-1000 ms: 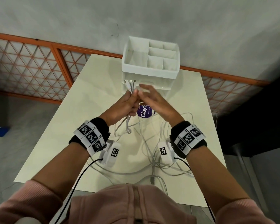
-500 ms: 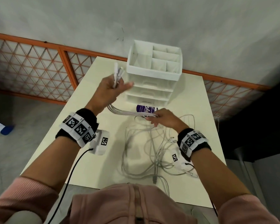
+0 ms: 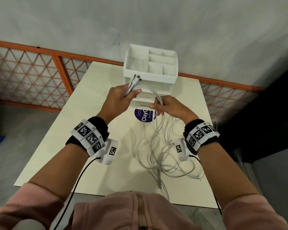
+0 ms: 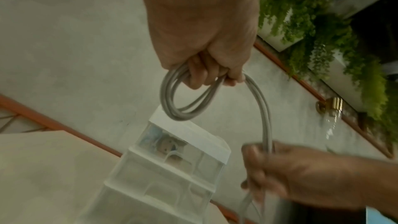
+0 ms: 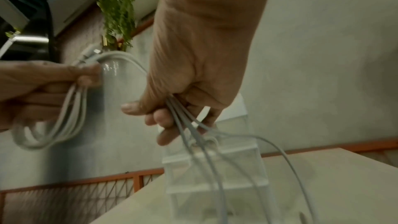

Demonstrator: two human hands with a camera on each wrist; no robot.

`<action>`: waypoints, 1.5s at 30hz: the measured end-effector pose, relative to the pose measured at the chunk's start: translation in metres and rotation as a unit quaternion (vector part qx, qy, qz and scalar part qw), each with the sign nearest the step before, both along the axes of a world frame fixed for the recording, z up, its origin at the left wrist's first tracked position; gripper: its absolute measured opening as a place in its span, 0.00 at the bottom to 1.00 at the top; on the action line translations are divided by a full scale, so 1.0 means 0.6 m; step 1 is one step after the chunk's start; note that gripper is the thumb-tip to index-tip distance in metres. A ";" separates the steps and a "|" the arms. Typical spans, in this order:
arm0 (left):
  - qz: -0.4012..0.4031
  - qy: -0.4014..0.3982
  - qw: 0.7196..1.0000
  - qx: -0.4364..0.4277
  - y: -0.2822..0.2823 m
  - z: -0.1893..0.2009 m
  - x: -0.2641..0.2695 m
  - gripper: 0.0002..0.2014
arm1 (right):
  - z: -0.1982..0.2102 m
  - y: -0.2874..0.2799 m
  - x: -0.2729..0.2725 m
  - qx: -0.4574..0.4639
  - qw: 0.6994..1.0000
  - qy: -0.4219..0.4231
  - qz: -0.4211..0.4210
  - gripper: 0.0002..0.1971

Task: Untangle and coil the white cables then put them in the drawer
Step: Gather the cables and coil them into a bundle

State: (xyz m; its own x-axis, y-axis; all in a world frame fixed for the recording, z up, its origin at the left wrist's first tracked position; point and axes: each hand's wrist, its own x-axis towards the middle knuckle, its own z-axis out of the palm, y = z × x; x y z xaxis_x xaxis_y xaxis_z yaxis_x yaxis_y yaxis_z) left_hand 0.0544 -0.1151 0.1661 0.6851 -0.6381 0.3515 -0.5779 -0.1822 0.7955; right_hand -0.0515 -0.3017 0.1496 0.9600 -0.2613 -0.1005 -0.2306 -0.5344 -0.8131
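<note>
Several white cables [image 3: 158, 146] run together as one bundle. My left hand [image 3: 121, 95] [image 4: 206, 72] grips the bundle near its plug ends [image 3: 135, 78], with a small loop [image 4: 185, 100] hanging under the fingers. From there the strands arc across to my right hand [image 3: 163, 107] [image 5: 172, 115], which pinches them between thumb and fingers. Below the right hand the loose lengths [image 5: 217, 156] trail down onto the cream table [image 3: 90, 130] in a tangle. Both hands hover in front of the white drawer unit [image 3: 150, 63], whose drawers look closed.
A round purple sticker [image 3: 145, 115] lies on the table under the hands. An orange lattice railing [image 3: 32, 77] runs behind the table along a grey wall. Something dark [image 3: 273, 122] stands to the table's right. Cable ends reach the near table edge [image 3: 161, 188].
My left hand has come back toward the drawer unit with the plug ends. The right hand rose off the table, and the strands between the hands now form an arc.
</note>
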 end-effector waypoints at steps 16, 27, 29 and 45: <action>0.205 0.073 0.975 0.054 0.038 -0.068 0.055 0.36 | 0.035 -0.019 -0.038 0.060 0.988 0.050 -0.133 0.26; -0.202 0.134 0.970 0.021 -0.059 -0.022 -0.016 0.12 | 0.080 0.030 0.005 0.081 0.990 0.101 -0.049 0.22; -0.222 0.184 0.957 0.026 -0.054 -0.029 -0.015 0.10 | 0.086 0.034 0.006 0.091 0.991 0.088 -0.043 0.24; 0.044 0.198 0.965 -0.166 -0.044 0.012 0.080 0.12 | -0.017 -0.023 -0.040 0.026 0.992 0.102 -0.067 0.25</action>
State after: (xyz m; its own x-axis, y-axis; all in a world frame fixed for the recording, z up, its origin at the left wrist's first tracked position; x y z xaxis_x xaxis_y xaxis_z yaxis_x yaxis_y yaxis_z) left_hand 0.1022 -0.1418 0.1731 0.8537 -0.4690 0.2262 -0.2106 0.0865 0.9737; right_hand -0.0756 -0.3154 0.1395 0.8752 -0.3751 -0.3053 -0.4591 -0.4455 -0.7686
